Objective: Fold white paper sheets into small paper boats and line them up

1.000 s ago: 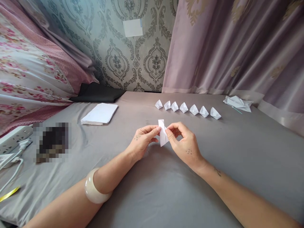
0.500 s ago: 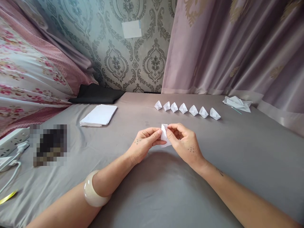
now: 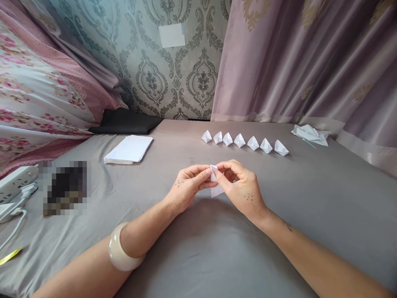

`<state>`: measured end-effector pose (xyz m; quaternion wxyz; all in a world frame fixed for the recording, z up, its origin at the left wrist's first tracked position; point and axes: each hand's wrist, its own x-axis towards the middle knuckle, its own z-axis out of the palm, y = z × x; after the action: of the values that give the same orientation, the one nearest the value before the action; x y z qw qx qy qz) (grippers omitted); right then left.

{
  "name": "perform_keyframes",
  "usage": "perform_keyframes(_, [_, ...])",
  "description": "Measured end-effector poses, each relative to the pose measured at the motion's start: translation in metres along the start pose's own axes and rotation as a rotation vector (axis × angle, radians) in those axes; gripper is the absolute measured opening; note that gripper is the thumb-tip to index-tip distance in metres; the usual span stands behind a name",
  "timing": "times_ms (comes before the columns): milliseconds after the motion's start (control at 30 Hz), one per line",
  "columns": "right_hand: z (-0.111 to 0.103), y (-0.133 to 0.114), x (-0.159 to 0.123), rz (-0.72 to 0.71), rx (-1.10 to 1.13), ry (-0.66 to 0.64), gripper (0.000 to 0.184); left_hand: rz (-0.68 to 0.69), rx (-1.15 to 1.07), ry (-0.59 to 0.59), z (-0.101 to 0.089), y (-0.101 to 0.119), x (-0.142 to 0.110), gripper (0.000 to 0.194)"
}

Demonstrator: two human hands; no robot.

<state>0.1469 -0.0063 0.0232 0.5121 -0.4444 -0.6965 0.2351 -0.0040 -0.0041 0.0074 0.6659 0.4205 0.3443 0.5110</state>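
A small piece of folded white paper (image 3: 217,191) is held up between my two hands over the grey sheet. My left hand (image 3: 190,185) pinches its left side between thumb and fingers. On the other side, the thumb and fingers of my right hand (image 3: 241,187) are pressed on the paper near its top. The fingers cover much of it, and a lower flap shows beneath them. Beyond my hands stands a row of several folded paper boats (image 3: 239,140).
A stack of white paper (image 3: 128,149) lies at the left, with black cloth (image 3: 127,120) behind it. Loose folded papers (image 3: 311,134) and a thin green stick (image 3: 309,143) are at the far right. A power strip (image 3: 18,181) with cables and a yellow strip (image 3: 10,255) sit at the left edge.
The paper has been folded smaller at its top and now sits slightly lower, more covered by my fingers. My hands have come closer together around it. The boats have not moved.
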Motion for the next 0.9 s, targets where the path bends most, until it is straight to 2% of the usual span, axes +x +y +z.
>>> perform_keyframes(400, [-0.001, 0.005, -0.001, -0.236, -0.106, 0.016, 0.014, 0.02, -0.01, -0.022, 0.0, 0.0, -0.002, 0.022])
perform_keyframes(667, [-0.004, 0.007, -0.003, -0.375, -0.346, -0.006, 0.019, 0.028, -0.013, -0.02, 0.0, 0.002, -0.002, 0.022])
perform_keyframes(800, [-0.007, 0.004, -0.003, -0.399, -0.396, -0.045, 0.023, 0.026, -0.015, -0.014, -0.002, 0.003, -0.001, 0.023])
perform_keyframes(900, [-0.011, 0.001, 0.0, -0.371, -0.349, -0.092, 0.024, 0.012, -0.021, -0.041, -0.005, 0.004, 0.0, 0.023])
